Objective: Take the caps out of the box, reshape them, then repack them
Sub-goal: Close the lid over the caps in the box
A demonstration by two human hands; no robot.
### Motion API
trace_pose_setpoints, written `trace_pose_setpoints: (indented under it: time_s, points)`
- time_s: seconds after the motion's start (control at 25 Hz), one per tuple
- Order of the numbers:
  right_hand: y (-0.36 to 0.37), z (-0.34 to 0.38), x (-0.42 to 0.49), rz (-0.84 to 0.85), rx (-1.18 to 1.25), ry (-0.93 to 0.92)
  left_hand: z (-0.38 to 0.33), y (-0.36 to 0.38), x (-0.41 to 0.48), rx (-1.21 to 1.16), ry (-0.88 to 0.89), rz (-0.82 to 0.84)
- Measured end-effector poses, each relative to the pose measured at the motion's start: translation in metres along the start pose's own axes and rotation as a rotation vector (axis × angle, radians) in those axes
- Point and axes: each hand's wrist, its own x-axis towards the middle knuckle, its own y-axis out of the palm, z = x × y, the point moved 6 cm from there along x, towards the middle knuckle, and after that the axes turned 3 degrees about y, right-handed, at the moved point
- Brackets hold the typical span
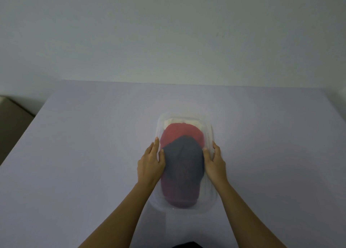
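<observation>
The left hand (pixel 150 163) lies flat against the left wall of the box (pixel 209 201), its fingers straight and close together along the rim and its thumb hooked over the edge, touching the dark blue cap (pixel 184 159). The right hand (pixel 215 161) mirrors it on the right wall, fingers laid along the outside and thumb tucked inside against the same cap, so the box sits clasped between both hands; neither pinches any fabric. Both forearms are bare and reach in from the near edge of the desk (pixel 84 154). The box is a clear, soft-looking plastic tub, oblong with rounded corners, lying lengthwise away from the person, somewhat right of the desk's middle and nearer its front edge than its far one. Inside, three caps are stacked and overlapping: the dark blue cap on top with its seams meeting at the crown, its brim toward the person; a red cap (pixel 179 133) under it, showing beyond it and at the near end; and a cream cap (pixel 179 121) peeking out at the far end. The cloth looks matte and slightly crumpled. The desk is a plain, smooth pale lilac surface, its far edge meeting a bare whitish wall (pixel 168 32) with a few faint marks. The picture is hazy and dim.
</observation>
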Motion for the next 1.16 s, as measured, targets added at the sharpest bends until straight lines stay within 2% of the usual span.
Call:
trace_pose_setpoints:
  time_s: [0.24,0.8,0.92,1.04,1.16]
  points:
    - [0.001,0.000,0.006,0.006,-0.049,0.006,-0.001,0.001,0.005,0.020,-0.001,0.009]
    - [-0.001,-0.004,0.010,-0.153,-0.173,-0.049,-0.004,0.004,0.004,0.109,-0.055,0.017]
    - [0.000,-0.008,0.011,-0.070,-0.126,-0.010,0.000,0.004,0.005,0.048,-0.054,0.073]
    - [0.002,-0.016,0.012,0.079,0.021,0.111,0.013,0.007,-0.005,-0.131,-0.063,0.180]
    - [-0.003,-0.029,-0.005,0.080,-0.020,0.122,0.033,0.001,-0.030,-0.276,-0.213,0.186]
